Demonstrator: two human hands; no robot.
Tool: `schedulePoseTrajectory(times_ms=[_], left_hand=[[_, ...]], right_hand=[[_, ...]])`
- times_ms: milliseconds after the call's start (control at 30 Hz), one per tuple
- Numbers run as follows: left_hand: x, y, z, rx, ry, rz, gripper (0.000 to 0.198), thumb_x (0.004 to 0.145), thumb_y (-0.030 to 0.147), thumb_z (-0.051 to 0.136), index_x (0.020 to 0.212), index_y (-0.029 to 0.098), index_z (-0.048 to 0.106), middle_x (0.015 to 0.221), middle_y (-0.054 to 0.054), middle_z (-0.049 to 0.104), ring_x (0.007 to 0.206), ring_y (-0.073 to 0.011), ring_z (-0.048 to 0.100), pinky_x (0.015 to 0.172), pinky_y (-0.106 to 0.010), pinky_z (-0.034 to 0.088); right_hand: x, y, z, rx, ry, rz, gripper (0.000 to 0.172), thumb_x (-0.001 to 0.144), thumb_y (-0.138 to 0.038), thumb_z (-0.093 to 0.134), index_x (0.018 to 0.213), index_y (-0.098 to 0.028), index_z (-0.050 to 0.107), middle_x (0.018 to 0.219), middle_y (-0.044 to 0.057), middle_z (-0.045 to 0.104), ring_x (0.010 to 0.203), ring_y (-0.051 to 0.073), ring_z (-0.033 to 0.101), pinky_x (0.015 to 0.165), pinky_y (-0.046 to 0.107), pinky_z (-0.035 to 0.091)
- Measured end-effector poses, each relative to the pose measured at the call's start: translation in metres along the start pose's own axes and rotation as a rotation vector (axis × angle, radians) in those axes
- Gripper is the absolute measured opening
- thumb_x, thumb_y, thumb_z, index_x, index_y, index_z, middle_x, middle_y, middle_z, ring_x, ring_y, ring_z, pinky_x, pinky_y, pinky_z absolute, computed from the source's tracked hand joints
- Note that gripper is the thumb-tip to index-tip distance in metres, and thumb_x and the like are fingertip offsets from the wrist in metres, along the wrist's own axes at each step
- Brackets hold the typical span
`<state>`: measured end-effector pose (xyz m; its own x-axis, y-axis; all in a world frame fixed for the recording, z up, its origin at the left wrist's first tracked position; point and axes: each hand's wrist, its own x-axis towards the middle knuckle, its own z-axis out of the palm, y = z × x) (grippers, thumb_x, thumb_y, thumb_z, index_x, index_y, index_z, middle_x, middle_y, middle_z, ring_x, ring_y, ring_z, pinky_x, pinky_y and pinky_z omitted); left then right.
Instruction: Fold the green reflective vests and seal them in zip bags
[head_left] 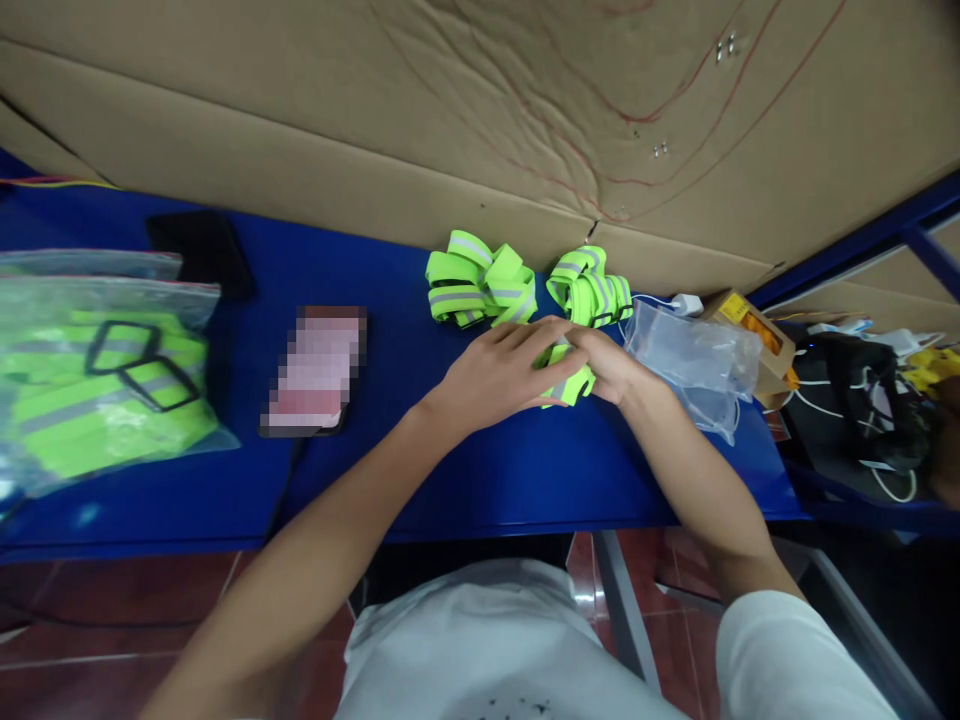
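Both hands meet around a folded neon-yellow reflective strap (574,385) with a grey stripe, just above the blue table. My left hand (499,370) curls over it from the left, thumb laid across the strap. From the right, my right hand (604,362) grips the same bundle; its fingertips are partly hidden behind the left hand. Just beyond the hands lie two more piles of looped straps, a left pile (480,280) and a right pile (592,283), both in the same neon yellow with grey stripes.
On the left are a clear bag (112,370) of straps with black buckles, a phone (315,370) with a blurred screen and a black flat object (202,250). Empty clear bags (690,350) and a small cardboard box (750,335) lie right. A cardboard wall (337,150) stands behind.
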<state>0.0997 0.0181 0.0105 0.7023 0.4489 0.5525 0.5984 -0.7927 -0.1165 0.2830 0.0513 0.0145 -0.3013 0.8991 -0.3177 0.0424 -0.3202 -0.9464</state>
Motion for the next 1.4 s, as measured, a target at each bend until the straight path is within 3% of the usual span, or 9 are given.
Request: schedulePoseTrajectory(times_ms=[233,400,600,800,900,1000,1100,1200,1400], left_hand=[[-0.002,0.003,0.025,-0.446,0.239,-0.472,0.051,0.087,0.053,0.077,0.124,0.018,0.069,0.115,-0.008,0.079,0.101,-0.0242,0.076,0.085,-0.03,0.056],[0.001,0.005,0.036,-0.824,0.273,-0.912,0.041,0.081,0.048,0.082,0.106,0.016,0.073,0.094,-0.005,0.079,0.087,-0.0228,0.073,0.081,-0.03,0.054],[-0.002,0.003,0.045,-1.251,0.224,-1.003,0.042,0.081,0.056,0.078,0.097,0.017,0.073,0.093,-0.006,0.078,0.084,-0.0221,0.071,0.074,-0.03,0.056],[-0.002,0.0,0.047,-1.355,0.184,-1.038,0.049,0.068,0.042,0.092,0.106,0.017,0.074,0.103,-0.007,0.079,0.092,-0.0237,0.073,0.079,-0.032,0.059],[0.001,0.002,0.047,-1.437,0.223,-1.128,0.053,0.068,0.044,0.093,0.109,0.017,0.075,0.107,-0.009,0.08,0.097,-0.0261,0.074,0.082,-0.034,0.061],[0.004,0.001,0.046,-1.517,0.283,-1.21,0.057,0.064,0.046,0.094,0.109,0.016,0.075,0.11,-0.011,0.08,0.1,-0.0288,0.075,0.082,-0.037,0.063],[0.004,-0.002,0.045,-1.563,0.331,-1.247,0.061,0.062,0.048,0.094,0.111,0.016,0.075,0.114,-0.012,0.079,0.103,-0.0308,0.075,0.084,-0.039,0.064],[0.004,-0.004,0.042,-1.618,0.356,-1.243,0.061,0.062,0.047,0.095,0.11,0.015,0.075,0.115,-0.013,0.079,0.104,-0.0313,0.075,0.084,-0.04,0.064],[0.005,0.001,0.036,-1.76,0.312,-1.207,0.056,0.066,0.047,0.093,0.109,0.016,0.075,0.115,-0.013,0.079,0.099,-0.0284,0.076,0.082,-0.038,0.064]], right_hand=[[-0.02,0.025,-0.007,0.139,-0.077,-0.059,0.059,0.091,-0.074,0.055,0.119,-0.023,0.065,0.115,0.007,0.075,0.115,0.024,0.069,0.093,0.037,0.06],[-0.023,0.056,0.005,-0.034,0.089,-0.353,0.06,0.083,-0.071,0.071,0.122,-0.029,0.052,0.112,0.002,0.069,0.095,0.018,0.07,0.073,0.029,0.062],[-0.023,0.064,0.013,-0.091,0.136,-0.345,0.047,0.086,-0.065,0.07,0.101,-0.028,0.046,0.086,-0.004,0.058,0.063,0.013,0.062,0.051,0.028,0.058],[-0.021,0.038,-0.028,-0.328,-0.125,-0.37,0.049,0.081,-0.059,0.077,0.111,-0.026,0.055,0.104,0.002,0.067,0.09,0.019,0.069,0.078,0.036,0.063],[-0.021,0.025,-0.068,-0.787,0.379,-0.47,0.038,0.093,-0.057,0.063,0.106,-0.021,0.065,0.103,0.008,0.07,0.096,0.023,0.067,0.091,0.041,0.054],[-0.02,0.022,-0.1,-1.095,0.891,-0.135,0.044,0.095,-0.053,0.062,0.114,-0.014,0.064,0.108,0.018,0.071,0.1,0.033,0.068,0.091,0.048,0.05],[-0.021,0.021,-0.117,-1.168,0.939,0.101,0.038,0.086,-0.038,0.073,0.111,-0.01,0.066,0.105,0.024,0.072,0.098,0.039,0.069,0.085,0.048,0.05],[-0.029,0.014,-0.116,-1.168,0.969,0.052,0.023,0.088,-0.029,0.065,0.106,-0.015,0.068,0.097,0.017,0.074,0.094,0.035,0.069,0.084,0.045,0.05],[-0.042,0.017,-0.06,-1.148,0.919,-0.511,0.011,0.089,-0.032,0.059,0.089,-0.022,0.062,0.091,0.008,0.069,0.09,0.027,0.063,0.081,0.039,0.049]])
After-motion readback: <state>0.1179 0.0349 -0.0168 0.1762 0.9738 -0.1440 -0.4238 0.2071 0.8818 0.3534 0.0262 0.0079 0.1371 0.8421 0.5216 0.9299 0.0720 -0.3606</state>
